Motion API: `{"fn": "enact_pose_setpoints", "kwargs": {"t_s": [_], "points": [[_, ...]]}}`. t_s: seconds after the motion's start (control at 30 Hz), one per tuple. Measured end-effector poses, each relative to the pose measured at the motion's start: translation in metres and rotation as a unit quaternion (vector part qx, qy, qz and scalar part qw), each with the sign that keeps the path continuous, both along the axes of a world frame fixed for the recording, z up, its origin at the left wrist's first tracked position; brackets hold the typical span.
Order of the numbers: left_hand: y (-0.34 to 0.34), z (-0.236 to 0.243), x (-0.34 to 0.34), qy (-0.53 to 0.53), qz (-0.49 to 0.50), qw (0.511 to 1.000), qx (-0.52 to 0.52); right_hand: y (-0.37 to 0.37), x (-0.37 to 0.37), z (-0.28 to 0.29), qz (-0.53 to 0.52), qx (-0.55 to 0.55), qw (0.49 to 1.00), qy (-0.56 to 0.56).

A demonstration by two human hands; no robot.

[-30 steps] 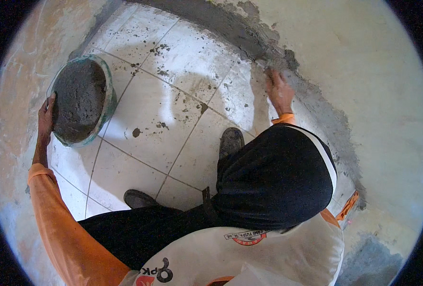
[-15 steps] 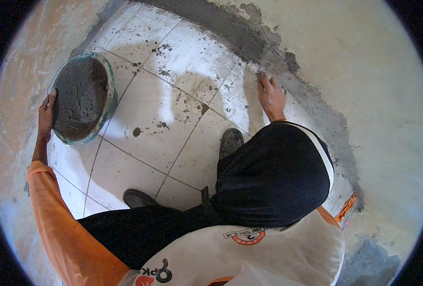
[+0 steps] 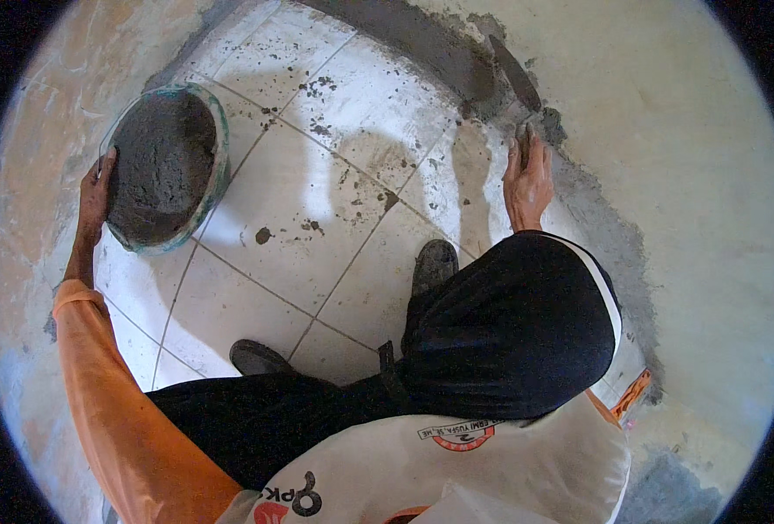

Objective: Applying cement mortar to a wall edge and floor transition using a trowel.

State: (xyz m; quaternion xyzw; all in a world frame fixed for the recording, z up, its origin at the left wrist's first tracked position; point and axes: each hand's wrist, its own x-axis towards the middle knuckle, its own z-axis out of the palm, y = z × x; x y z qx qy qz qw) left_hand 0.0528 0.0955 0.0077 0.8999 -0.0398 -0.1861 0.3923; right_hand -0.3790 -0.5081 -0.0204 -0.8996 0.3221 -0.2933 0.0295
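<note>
A round plastic tub (image 3: 223, 166), pale with green smears, full of wet dark mortar (image 3: 160, 166), is at the left. My left hand (image 3: 97, 188) is closed on its outer rim. At the upper right my right hand (image 3: 526, 183) grips a trowel whose dark blade (image 3: 513, 74) lies over the mortar band (image 3: 439, 61) along the foot of the wall; the handle is mostly hidden by my fingers.
White floor tiles (image 3: 291, 244) are spattered with mortar crumbs. Plastered walls (image 3: 684, 175) rise at both sides. My dark-trousered knee (image 3: 509, 323) and shoes (image 3: 435, 262) are below my right hand. An orange object (image 3: 631, 393) lies by the right wall.
My right hand has shifted right and the trowel blade now shows above it. The tub and left hand sit slightly higher. The whole view has shifted a little.
</note>
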Motion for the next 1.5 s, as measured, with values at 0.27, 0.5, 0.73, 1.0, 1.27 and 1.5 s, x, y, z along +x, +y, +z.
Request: {"fn": "enact_pose_setpoints", "kwargs": {"t_s": [0.27,0.5,0.73,1.0,1.27,1.5], "points": [[-0.007,0.002,0.0,-0.017,-0.021,1.0,-0.004,-0.012,0.048,-0.084,0.05,0.073,0.97,0.225],[-0.002,0.004,-0.007,0.004,0.01,1.0,0.011,-0.021,0.072,-0.011,0.032,0.106,0.978,0.176],[-0.006,0.002,-0.003,-0.018,-0.013,1.0,0.013,-0.019,0.041,0.055,0.072,-0.006,0.993,-0.09],[-0.013,-0.002,0.002,-0.012,-0.025,1.0,-0.008,-0.052,-0.021,0.001,0.049,-0.041,0.987,0.146],[-0.008,-0.003,0.003,-0.008,-0.011,1.0,-0.007,-0.04,-0.009,0.084,0.047,0.063,0.992,-0.102],[0.009,-0.01,0.011,-0.038,-0.033,0.999,0.011,-0.017,0.157,0.158,0.225,-0.117,0.93,0.266]]}}
